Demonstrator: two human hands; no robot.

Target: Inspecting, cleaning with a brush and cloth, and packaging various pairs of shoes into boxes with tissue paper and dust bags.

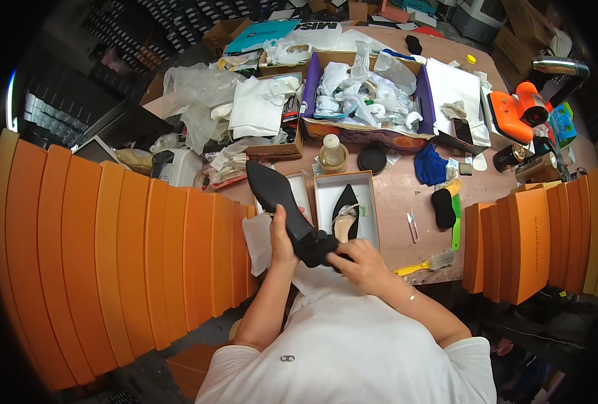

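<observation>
My left hand [283, 237] is wrapped round a black pointed-toe shoe [272, 195], tilted with its toe up to the left and its dark sole in sight. My right hand [363, 264] is closed at the heel end, fingers pinched on a soft, bunched black piece [321, 246]. Whether that piece is a cloth or part of the shoe I cannot tell. Just beyond, a matching black shoe [345, 202] with a pale insole lies in an open white-lined shoebox [371, 232]. White paper [256, 236] hangs beside my left hand.
Orange shoeboxes [130, 249] stand in a row at left, with more orange boxes [531, 242] at right. A purple box [305, 101] of crumpled plastic, a bottle [332, 156], a yellow brush [416, 267], small snips [413, 227] and an orange tool [511, 114] are on the table.
</observation>
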